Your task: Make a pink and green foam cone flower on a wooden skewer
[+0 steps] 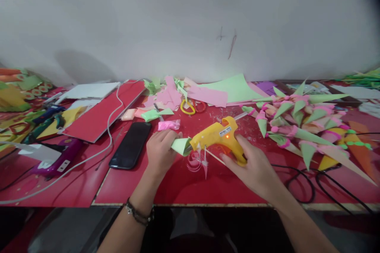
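My left hand [160, 151] is closed around a light green paper cone [181, 146], its wide end facing right. In my right hand [252, 162] is a yellow hot glue gun [214, 133] with a small orange light lit on its side. The gun's nozzle points left into or right at the mouth of the cone; I cannot tell how deep. A clear glue stick [240, 116] sticks out of the back of the gun. Beneath the nozzle, dried glue strands [196, 162] lie on the red tabletop [184, 189].
Many pink-and-green paper cones [297, 114] are heaped at the right, near a looping black cord [311, 189]. To the left lie a black phone [130, 145], a red board [102, 114] and a purple power strip [61, 159]. Yellow-handled scissors [188, 107] rest by paper scraps [169, 94] along the wall.
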The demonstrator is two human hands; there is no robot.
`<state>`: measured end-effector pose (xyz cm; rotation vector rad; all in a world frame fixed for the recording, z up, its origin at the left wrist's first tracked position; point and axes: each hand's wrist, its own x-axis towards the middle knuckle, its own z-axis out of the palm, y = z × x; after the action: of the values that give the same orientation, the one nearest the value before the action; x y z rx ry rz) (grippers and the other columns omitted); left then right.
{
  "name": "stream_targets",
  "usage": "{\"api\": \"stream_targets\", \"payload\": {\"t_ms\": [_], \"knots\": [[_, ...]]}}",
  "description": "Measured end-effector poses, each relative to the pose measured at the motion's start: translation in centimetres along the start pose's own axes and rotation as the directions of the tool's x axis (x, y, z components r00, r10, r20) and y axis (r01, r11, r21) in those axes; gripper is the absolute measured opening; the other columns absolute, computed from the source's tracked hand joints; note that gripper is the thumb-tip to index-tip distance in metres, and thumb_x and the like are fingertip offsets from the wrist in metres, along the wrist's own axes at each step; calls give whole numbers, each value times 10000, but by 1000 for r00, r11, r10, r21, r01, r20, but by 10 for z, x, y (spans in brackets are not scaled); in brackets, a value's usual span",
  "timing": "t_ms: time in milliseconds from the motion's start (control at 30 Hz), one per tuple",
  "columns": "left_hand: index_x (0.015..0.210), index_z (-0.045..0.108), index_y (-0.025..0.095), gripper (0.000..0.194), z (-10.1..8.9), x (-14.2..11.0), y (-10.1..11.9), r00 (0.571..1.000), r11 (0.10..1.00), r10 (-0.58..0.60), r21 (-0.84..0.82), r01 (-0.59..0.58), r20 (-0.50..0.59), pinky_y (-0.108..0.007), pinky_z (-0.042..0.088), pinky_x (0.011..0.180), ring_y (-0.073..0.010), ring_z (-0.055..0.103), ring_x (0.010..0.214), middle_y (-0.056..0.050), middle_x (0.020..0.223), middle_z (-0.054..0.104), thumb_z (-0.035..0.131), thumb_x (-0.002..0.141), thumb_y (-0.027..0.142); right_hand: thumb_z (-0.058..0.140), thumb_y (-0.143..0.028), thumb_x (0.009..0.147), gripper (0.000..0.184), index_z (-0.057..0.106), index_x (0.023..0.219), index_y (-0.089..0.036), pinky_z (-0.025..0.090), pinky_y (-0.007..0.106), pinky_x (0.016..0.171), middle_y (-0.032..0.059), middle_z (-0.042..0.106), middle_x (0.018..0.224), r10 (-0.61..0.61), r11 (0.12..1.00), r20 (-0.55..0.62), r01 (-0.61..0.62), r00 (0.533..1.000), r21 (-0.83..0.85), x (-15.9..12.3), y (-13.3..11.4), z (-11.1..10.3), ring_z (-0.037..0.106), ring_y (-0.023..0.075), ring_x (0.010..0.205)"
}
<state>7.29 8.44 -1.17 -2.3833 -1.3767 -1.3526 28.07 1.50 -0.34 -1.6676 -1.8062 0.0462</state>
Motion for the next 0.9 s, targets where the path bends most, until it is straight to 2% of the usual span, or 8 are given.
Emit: {"api": "stream_targets", "payload": {"t_ms": [233,500,733,900], "knots": [[536,513,193,220,-1,-1,-1,998,998,-60,6,60,29,-222,266,522,-109,399,486,9,492,461,502,746,257,423,-398,796,387,542,1037,-120,482,315,597,125,666,843,-50,997,-26,49,998,-55,1,2,-3,634,237,713],[568,530,191,99,0,-3,-7,996,996,-84,41,82,38,-224,255,510,-119,427,507,1,516,505,556,663,205,382,-373,822,358,522,1035,-123,451,288,523,105,660,739,-74,984,-81,60,994,-165,2,7,-8,629,234,631],[584,534,185,77,1,-4,-9,998,996,-47,79,43,41,-222,216,500,-110,394,488,9,513,485,561,655,179,352,-329,850,325,484,1070,-129,459,290,563,144,648,930,-135,956,-159,87,978,-279,2,10,-7,636,237,735],[577,519,186,109,2,-4,-9,997,987,-29,161,16,75,-222,204,493,-112,395,486,5,519,492,565,674,207,435,-463,799,403,478,1033,-137,438,276,515,121,627,862,-154,927,-190,76,970,-368,2,7,-6,620,234,706]]}}
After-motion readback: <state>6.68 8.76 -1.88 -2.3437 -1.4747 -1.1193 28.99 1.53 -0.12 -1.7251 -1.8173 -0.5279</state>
